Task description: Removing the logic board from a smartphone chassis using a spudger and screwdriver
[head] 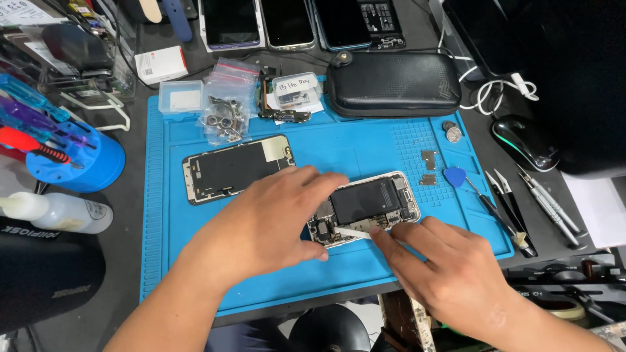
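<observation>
Dark desk (130, 274) surface, crowded; a blue repair mat (365, 146) covers its middle and serves as the reference for all positions below.

Work piece: an opened phone body (365, 205), screen removed, lies at the mat's lower centre, tilted, battery and circuit boards exposed. Its detached screen panel (235, 168) lies face down on the mat, left of the body and apart from it.

Left hand (267, 221): flat and palm down, fingers spread loosely, pressing on the near-left end of the phone body. It grips nothing; it steadies the case.

Right hand (450, 274): fingers pinched closed on a thin white prying stick (355, 232), whose tip rests on the lower edge of the exposed boards.

Surroundings: small metal shields (428, 167) and a blue pick (454, 176) sit on the mat's right part; tweezers (512, 212) lie across its right edge, and screwdrivers (551, 205) just beyond them. Parts bags (228, 104) and small clear boxes (295, 89) stand at the mat's far edge, a black zip case (391, 83) behind them. A blue tool stand (72, 153) and a squeeze bottle (62, 212) are off the mat's left edge.

Assessment: the step in hand appears to be lifting a connector or part near the board. Good practice would be a shallow stick angle, light leverage, firm downward hold from the left hand, and keeping the tip clear of the battery.
</observation>
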